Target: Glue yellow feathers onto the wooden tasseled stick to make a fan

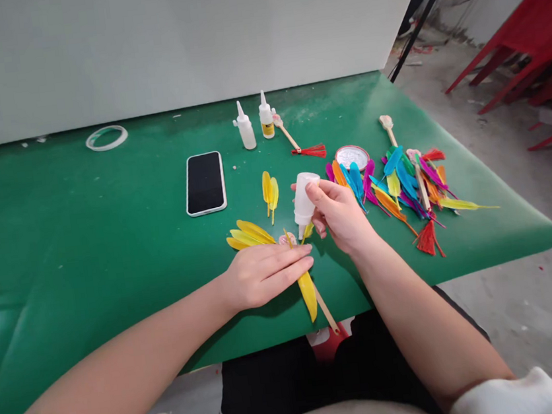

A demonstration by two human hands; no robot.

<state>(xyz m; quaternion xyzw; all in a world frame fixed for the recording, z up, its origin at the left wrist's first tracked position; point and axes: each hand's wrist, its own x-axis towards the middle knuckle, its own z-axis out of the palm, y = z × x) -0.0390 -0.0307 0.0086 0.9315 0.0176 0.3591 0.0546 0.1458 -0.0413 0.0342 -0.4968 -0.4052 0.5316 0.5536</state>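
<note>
My right hand (339,216) is closed around a white glue bottle (305,197), tipped with its nozzle down close to a pinkish-white ornament (287,239). Directly below, my left hand (271,275) has its fingers pressed together over a yellow feather (308,295), whose quill end shows above the fingers. Past the same fingers runs a thin wooden stick (326,309), its lower end at the table's front edge; the thumb is hidden. Several yellow feathers (252,233) fan out left of the ornament. Two loose yellow feathers (270,192) lie farther back.
A phone (204,183) lies left of centre. Behind stand a second glue bottle (246,130) and a yellow-labelled bottle (266,118), beside a red-tasselled stick (290,135). Multicoloured feathers (405,179) and a round lid (351,157) are at right, a tape roll (107,138) back left.
</note>
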